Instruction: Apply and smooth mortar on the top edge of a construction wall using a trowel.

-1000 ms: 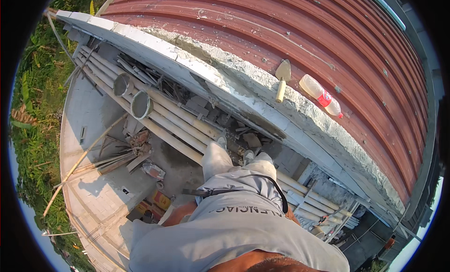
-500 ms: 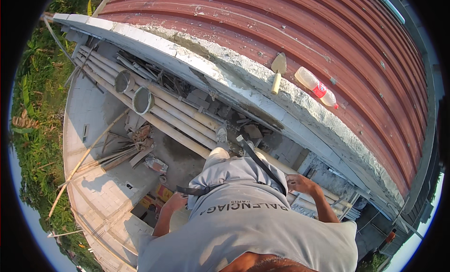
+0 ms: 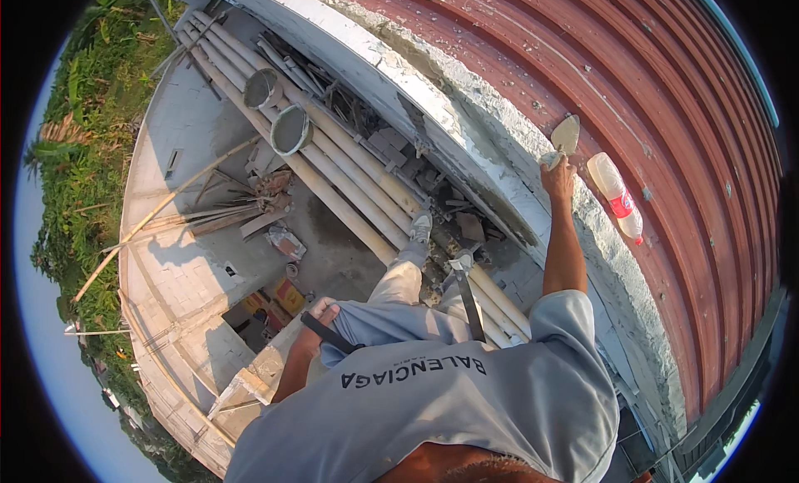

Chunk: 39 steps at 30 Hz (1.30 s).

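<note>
My right hand (image 3: 558,182) reaches out to the right and is closed around the handle of a pointed trowel (image 3: 566,134). The trowel's blade points away, over the inner edge of the rough mortar ledge (image 3: 499,117). Just right of that hand, a clear plastic bottle (image 3: 610,183) with a red label and red cap lies on the red corrugated roof (image 3: 699,150). Down at my left hip, my left hand (image 3: 319,321) has its fingers curled in against my grey shorts (image 3: 366,317). A black strap (image 3: 333,336) crosses in front of it, and what the fingers hold is hidden.
Below me, long pale pipes (image 3: 341,183) run alongside the wall, with my feet near them. Two buckets, one of them grey-filled (image 3: 291,129), stand on the pipes. Broken blocks (image 3: 391,146) lie by the wall. Planks (image 3: 200,217) and a pole (image 3: 179,196) rest at left.
My right hand has left my hip, reached up to the ledge and taken hold of the trowel's handle. My left hand stays near my hip. The view has shifted.
</note>
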### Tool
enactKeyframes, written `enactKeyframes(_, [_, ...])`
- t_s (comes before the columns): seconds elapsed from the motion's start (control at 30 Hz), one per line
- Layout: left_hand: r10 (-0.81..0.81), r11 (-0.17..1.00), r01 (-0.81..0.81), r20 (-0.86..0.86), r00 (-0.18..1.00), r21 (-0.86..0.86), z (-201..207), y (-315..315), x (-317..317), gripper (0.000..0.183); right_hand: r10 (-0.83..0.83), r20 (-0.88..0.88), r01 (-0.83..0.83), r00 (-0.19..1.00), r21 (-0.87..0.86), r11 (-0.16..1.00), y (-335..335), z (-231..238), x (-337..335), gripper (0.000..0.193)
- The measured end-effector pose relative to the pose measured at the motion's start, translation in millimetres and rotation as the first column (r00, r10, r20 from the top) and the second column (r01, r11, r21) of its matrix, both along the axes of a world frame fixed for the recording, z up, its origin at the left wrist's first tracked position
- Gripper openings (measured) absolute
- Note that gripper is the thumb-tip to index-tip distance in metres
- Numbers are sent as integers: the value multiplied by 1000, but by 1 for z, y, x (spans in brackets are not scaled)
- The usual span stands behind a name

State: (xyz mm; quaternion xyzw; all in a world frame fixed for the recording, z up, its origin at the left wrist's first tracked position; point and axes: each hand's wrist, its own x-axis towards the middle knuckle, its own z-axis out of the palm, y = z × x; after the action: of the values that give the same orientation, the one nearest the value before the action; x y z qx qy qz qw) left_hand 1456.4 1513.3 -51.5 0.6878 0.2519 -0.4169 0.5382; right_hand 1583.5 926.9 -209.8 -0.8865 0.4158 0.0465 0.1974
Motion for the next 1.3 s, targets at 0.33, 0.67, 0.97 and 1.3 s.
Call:
enactKeyframes(0.33, [557, 790, -562, 98, 825, 244, -60, 34, 15, 47, -385, 269, 218, 883, 491, 843, -66, -49, -15, 27])
enactKeyframes(0.67, [322, 913, -283, -90, 943, 295, -146, 50, -74, 71, -253, 401, -255, 881, 850, 461, 137, 69, -53, 26])
enactKeyframes(0.97, [3, 915, 35, -92, 996, 403, -175, 59, 53, 78, 231, 335, -405, 913, 698, 590, 266, 57, 34, 44])
enactKeyframes(1.3, [-323, 804, 403, -248, 913, 437, -217, 127, 227, 86, 711, 55, -670, 701, 393, 630, 406, 19, 209, 56])
